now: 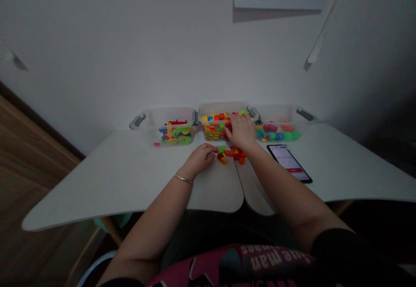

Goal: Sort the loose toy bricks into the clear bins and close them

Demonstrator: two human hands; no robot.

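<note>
My left hand (pixel 199 159), with a silver bangle at the wrist, rests low on the table. Its fingers are curled in, with the tips at the left edge of a small pile of toy building bricks (pixel 239 155). Whatever lies between those fingertips is too small to make out. A green brick (pixel 222 149) is right beside them. My right hand (pixel 242 132) reaches over the front of the middle clear box (pixel 224 106), thumb and fingers apart. Red, orange, yellow and green bricks (pixel 212 128) fill that box; some are hidden behind the hand.
To the left stands a clear box (pixel 152 124) of mixed coloured pieces, and to the right another clear box (pixel 273 112) with rounded pieces. A phone (pixel 289 163) lies on the right side of the white table (pixel 130 174). The wall is directly behind the boxes.
</note>
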